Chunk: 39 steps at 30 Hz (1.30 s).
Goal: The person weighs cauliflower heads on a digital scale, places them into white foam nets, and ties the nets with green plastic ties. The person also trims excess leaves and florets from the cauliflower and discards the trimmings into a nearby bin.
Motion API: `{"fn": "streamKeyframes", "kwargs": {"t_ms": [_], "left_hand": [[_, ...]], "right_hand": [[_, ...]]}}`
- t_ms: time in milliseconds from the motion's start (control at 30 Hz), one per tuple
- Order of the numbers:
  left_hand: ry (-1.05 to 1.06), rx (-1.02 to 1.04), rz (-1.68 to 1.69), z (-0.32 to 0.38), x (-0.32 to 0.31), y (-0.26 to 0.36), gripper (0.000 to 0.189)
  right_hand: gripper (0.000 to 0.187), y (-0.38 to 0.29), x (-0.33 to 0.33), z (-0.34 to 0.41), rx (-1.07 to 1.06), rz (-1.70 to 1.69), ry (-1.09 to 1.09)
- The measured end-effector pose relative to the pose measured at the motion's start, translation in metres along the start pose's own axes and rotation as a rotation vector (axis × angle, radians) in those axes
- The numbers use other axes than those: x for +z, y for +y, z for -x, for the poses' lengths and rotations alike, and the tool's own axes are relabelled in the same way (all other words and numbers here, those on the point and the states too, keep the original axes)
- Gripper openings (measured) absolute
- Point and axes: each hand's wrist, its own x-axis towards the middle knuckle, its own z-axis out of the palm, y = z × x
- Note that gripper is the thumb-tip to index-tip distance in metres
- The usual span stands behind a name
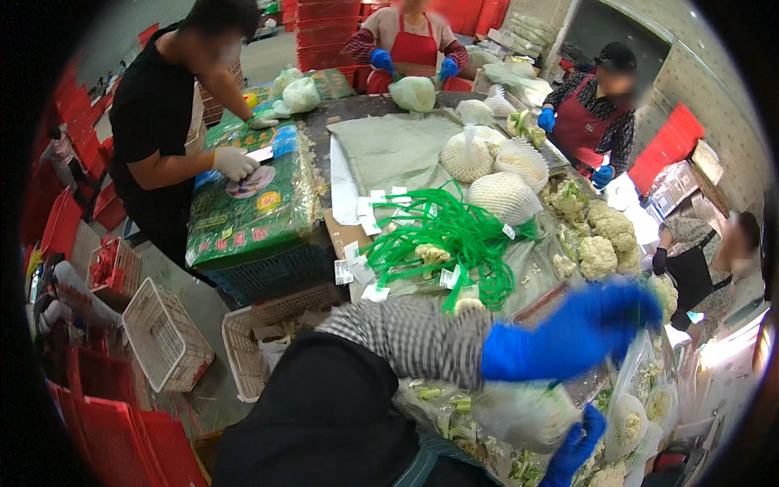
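My left hand (621, 313), in a blue glove below a checkered sleeve, is stretched over the right part of the table, blurred by motion; its fingers are unclear. Lower down, my right hand (575, 447), also blue-gloved, has bent fingers against the side of a cauliflower in white foam netting (526, 414); its grip is unclear. Bare cauliflower heads (599, 255) lie above my left hand. Green straps with white tags (444, 237) are heaped mid-table, beside netted cauliflowers (502, 198). More netted heads (630, 420) lie to the right of my right hand.
Across the table, a person in white gloves leans over a green printed sheet (255, 207) on a crate. Several co-workers stand around the far and right sides. White plastic crates (167, 335) are on the floor at left, near red crates (115, 438). Leaf trimmings (456, 405) lie below my left arm.
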Motion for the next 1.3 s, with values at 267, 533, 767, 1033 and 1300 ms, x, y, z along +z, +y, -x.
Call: {"fn": "streamKeyframes", "kwargs": {"t_ms": [267, 533, 767, 1033, 1300], "left_hand": [[0.309, 0.666, -0.535, -0.163, -0.236, 0.145, 0.017], [0.748, 0.956, -1.524, -0.154, -0.467, 0.167, 0.020], [0.846, 0.100, -1.706, 0.006, -0.700, 0.076, 0.028], [0.542, -0.280, -1.442, 0.017, -0.655, -0.007, 0.037], [0.241, -0.363, -0.880, 0.012, -0.326, -0.074, 0.033]], "right_hand": [[0.015, 0.018, 0.007, 0.001, 0.250, 0.030, 0.118], [0.018, 0.037, 0.015, 0.027, 0.606, -0.117, 0.209], [0.020, 0.052, 0.034, 0.059, 0.712, -0.129, 0.184], [0.026, 0.067, 0.051, 0.093, 0.629, 0.010, 0.125], [0.031, 0.127, -0.042, 0.080, 0.482, 0.134, 0.166]]}}
